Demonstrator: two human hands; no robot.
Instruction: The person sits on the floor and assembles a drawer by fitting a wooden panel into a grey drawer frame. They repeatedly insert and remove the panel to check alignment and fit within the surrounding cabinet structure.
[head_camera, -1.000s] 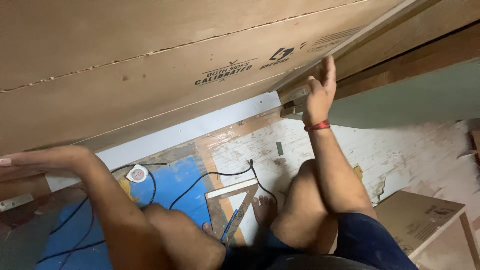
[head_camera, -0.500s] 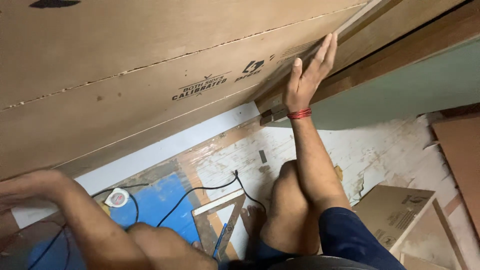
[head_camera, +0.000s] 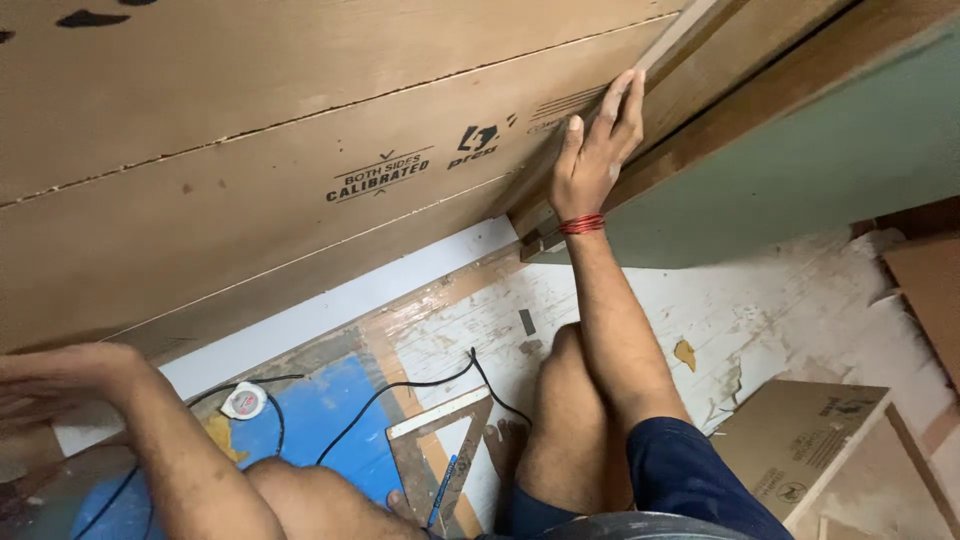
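The large plywood sheet (head_camera: 300, 150) leans over the person, whose right hand (head_camera: 592, 160) presses its far edge with fingers together, flat; the left hand (head_camera: 40, 385) steadies the near end, fingers blurred, grip unclear. With no real clamp on the edge, the sheet could slide down toward the knees and the black cable (head_camera: 400, 390) on the floor.

Plywood sheet (head_camera: 300, 150) leans overhead as landmark, filling upper left. Right hand (head_camera: 595, 150) flat against its right edge; left hand (head_camera: 50, 385) at its lower left edge. Tape measure (head_camera: 243, 400) on floor below sheet, left of knees. Cable (head_camera: 400, 390) runs on floor right of tape measure. Set square (head_camera: 445, 445) right of cable, between legs. Cardboard box (head_camera: 800, 440) far right of sheet, on floor.
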